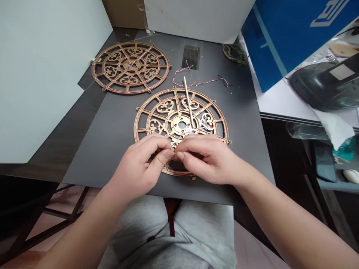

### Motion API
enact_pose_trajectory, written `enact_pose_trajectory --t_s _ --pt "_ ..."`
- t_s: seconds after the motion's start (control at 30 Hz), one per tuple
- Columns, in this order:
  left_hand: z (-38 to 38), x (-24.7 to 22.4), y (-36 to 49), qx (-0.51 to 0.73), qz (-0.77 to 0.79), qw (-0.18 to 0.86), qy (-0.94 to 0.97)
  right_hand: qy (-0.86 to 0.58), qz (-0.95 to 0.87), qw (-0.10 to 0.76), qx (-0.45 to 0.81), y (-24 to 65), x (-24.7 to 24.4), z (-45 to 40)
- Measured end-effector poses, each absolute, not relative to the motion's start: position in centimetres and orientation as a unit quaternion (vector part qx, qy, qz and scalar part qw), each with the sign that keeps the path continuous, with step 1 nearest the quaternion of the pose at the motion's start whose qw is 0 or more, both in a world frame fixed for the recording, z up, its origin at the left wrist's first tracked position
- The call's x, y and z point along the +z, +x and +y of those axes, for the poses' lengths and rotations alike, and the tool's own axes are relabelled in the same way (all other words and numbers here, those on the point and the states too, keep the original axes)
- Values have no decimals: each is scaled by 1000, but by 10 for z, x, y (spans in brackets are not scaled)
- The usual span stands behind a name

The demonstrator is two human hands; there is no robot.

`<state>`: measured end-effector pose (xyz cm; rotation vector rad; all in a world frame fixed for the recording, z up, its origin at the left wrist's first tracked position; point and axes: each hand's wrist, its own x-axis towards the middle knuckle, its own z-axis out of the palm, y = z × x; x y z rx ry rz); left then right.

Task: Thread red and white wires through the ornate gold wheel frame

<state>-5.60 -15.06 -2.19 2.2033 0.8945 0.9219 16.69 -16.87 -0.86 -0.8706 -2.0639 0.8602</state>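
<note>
Clearly, both hands work close together above the near edge of the openwork wheel (175, 126), which lies flat on the dark tabletop (98, 149), directly before the seated person. The left hand (146, 164) and the right hand (210, 157) each press thumb against index finger, and the 2 pairs of fingertips almost meet. Between them they seem to pinch a thin wire (179, 138), but the exact part is too small and too covered for me to tell. Probably the tips are kept so near because such a fine thing needs control from 2 sides. The other fingers are curled inward, perhaps so that they do not disturb the wiring on the frame. A pale stick (188, 101) leans across the wheel, its lower end beside the hub and its upper end past the far rim; there, I suppose, it stays easy to reach. Behind the wheel lie loose red and white wires (207, 82), apart from the hands. A 2nd wheel (123, 66), similar and also with wires along its rings, rests farther back on the left, possibly to leave free room in front of the body.
</note>
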Motion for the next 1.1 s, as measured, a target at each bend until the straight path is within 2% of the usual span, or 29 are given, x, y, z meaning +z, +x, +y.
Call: enact_pose_trajectory --t_s 0.23,0.53,0.77,1.1 --pt "-150 -26 -57 349 337 314 816 -345 -798 356 342 166 -8 -168" --pt "-149 -30 -58 336 370 393 772 -415 -768 331 359 175 -2 -166" --pt "-149 -28 -57 332 366 385 779 -404 -773 348 343 174 -6 -165" --pt "-145 -16 -57 316 338 315 828 -373 -802 347 311 177 -8 -162"
